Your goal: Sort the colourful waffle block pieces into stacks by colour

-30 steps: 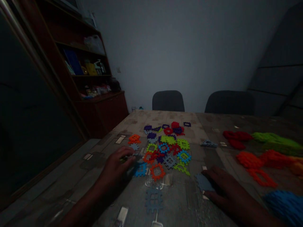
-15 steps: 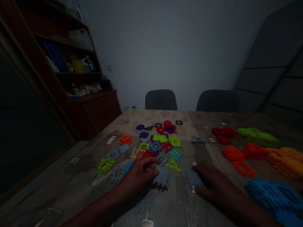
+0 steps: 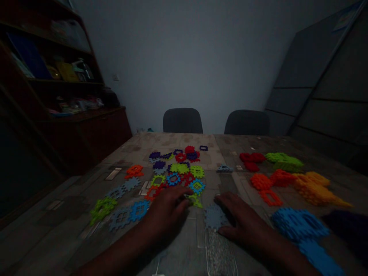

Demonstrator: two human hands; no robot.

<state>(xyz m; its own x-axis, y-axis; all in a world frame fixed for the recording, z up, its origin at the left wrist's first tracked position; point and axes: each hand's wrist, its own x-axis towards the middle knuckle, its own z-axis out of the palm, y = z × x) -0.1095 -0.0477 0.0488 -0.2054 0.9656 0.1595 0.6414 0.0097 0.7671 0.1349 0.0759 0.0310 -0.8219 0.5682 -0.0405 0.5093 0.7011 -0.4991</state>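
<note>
My right hand (image 3: 240, 218) rests on the table with its fingers and thumb around the right side of a flat grey interlocking tile (image 3: 213, 216) with toothed edges. My left hand (image 3: 174, 203) is over the near edge of a loose group of tiles, its fingers bent and the thumb a little apart from them. Beside its fingertips lies a lime triangular tile (image 3: 196, 200); nothing held shows, though the palm is hidden. Just beyond are a blue-and-lime tile (image 3: 197, 186), a blue ring tile (image 3: 173, 179) and a red tile (image 3: 188, 178).
Left of my left hand lie blue (image 3: 139, 210), grey (image 3: 120, 217) and lime (image 3: 102, 210) tiles. Colour-sorted heaps stand at the right: blue (image 3: 299, 223), yellow (image 3: 314, 189), orange (image 3: 261, 181), red (image 3: 252, 158) and lime (image 3: 284, 160). Two chairs (image 3: 183, 120) stand behind the table.
The view has turned right, so everything sits further left. The grey tile beneath my left hand no longer shows there. My right hand stays at its grey tile.
</note>
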